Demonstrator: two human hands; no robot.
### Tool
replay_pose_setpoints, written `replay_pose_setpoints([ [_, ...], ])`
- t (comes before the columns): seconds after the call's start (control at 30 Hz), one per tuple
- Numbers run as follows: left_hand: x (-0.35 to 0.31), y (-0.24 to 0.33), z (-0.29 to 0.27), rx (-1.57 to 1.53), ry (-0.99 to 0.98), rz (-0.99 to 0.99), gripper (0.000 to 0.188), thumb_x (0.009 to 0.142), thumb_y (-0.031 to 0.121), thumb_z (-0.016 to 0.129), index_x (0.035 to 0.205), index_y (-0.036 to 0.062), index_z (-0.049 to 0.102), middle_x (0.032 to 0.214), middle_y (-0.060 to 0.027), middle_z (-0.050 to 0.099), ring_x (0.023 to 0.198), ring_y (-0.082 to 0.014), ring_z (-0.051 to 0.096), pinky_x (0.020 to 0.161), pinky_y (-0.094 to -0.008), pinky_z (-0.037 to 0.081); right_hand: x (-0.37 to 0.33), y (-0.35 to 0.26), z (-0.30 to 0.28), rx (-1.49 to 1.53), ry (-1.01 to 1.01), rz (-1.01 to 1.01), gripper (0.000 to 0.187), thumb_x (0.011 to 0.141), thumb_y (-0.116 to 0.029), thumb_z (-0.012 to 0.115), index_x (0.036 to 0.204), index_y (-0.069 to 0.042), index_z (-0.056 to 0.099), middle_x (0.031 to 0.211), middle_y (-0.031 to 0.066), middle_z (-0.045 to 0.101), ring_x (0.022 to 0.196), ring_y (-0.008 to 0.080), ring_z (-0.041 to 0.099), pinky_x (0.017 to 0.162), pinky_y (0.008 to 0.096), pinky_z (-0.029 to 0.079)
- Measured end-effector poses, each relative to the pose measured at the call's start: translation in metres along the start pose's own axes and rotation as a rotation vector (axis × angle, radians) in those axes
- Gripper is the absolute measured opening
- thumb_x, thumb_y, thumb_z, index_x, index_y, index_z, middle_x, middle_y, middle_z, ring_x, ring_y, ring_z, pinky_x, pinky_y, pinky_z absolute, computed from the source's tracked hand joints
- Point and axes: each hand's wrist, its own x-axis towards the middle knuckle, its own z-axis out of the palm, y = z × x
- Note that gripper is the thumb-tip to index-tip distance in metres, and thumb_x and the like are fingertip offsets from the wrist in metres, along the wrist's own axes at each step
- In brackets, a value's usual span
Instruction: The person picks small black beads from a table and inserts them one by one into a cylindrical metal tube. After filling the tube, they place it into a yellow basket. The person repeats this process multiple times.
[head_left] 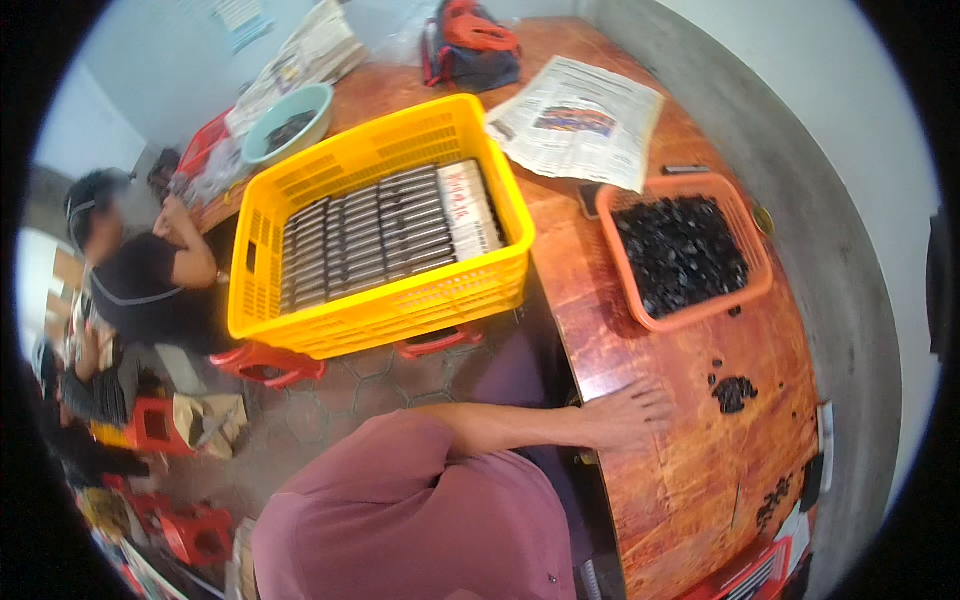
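My left hand (630, 414) lies palm down at the edge of the reddish wooden table (660, 520), its fingers stretched out and slightly blurred. Nothing shows in its grip. A small pile of black pieces (735, 394) sits just beyond the fingertips, with a few loose bits around it. Farther off, an orange plastic basket (655, 322) holds many small, shiny black pieces. More black pieces (775, 503) are scattered nearer me on the right. My right hand is outside the picture.
A yellow crate (400, 300) with rows of dark bars stands left of the basket. Behind are newspaper (585, 115), a red-and-dark bag (470, 50) and a pale green basin (325, 105). A red tray (785, 548) is at lower right. People and red stools (195, 535) are at left.
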Motion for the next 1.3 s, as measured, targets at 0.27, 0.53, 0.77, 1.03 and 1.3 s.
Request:
replay_pose_setpoints([
  [0.27,0.004,0.004,0.004,-0.075,0.115,0.046,0.055,0.092,0.040,0.068,0.137,0.0104,0.059,0.151,-0.0139,0.050,0.147,-0.0344,0.037,0.126,-0.0536,0.020,-0.087,-0.126,-0.113,0.499,0.603,-0.202,0.037,0.096,-0.035,0.068,0.105,0.001,0.065,0.092,0.0206,0.065,0.086,0.0335,0.062,0.077,0.0468,0.052],
  [0.53,0.021,0.047,-0.034,-1.202,-0.069,-0.436,0.044,0.103,0.030,0.065,0.134,0.0009,0.058,0.126,-0.0140,0.068,0.115,-0.0229,0.066,0.094,-0.0386,0.056,-0.211,-0.246,-0.162,1.105,0.469,-0.207,0.046,0.099,-0.039,0.069,0.089,0.005,0.068,0.079,0.0179,0.063,0.076,0.0290,0.059,0.070,0.0447,0.050],
  [0.77,0.030,0.067,-0.034,-1.585,0.026,-0.703,0.042,0.105,0.026,0.064,0.137,-0.0004,0.058,0.102,-0.0049,0.069,0.091,-0.0131,0.070,0.074,-0.0280,0.059,-0.293,-0.297,-0.031,1.361,-0.020,-0.213,0.032,0.089,-0.007,0.078,0.115,0.002,0.062,0.115,0.0161,0.061,0.099,0.0296,0.063,0.092,0.0408,0.052],
  [1.03,0.010,0.039,-0.015,-1.874,0.035,-0.675,0.050,0.099,0.005,0.067,0.145,-0.0033,0.050,0.124,-0.0070,0.064,0.107,-0.0123,0.065,0.090,-0.0277,0.055,-0.304,-0.310,-0.027,1.290,-0.152,-0.315,0.043,0.083,0.006,0.076,0.119,-0.001,0.054,0.119,0.0100,0.050,0.103,0.0181,0.057,0.087,0.0301,0.050],
  [1.3,0.023,0.045,-0.032,-1.854,-0.061,-0.759,0.042,0.105,0.010,0.061,0.145,0.0030,0.051,0.121,-0.0036,0.064,0.107,-0.0124,0.066,0.092,-0.0300,0.057,-0.306,-0.310,-0.032,1.223,-0.049,-0.361,0.048,0.077,-0.005,0.086,0.116,0.000,0.058,0.111,0.0162,0.058,0.103,0.0301,0.059,0.083,0.0368,0.053],
])
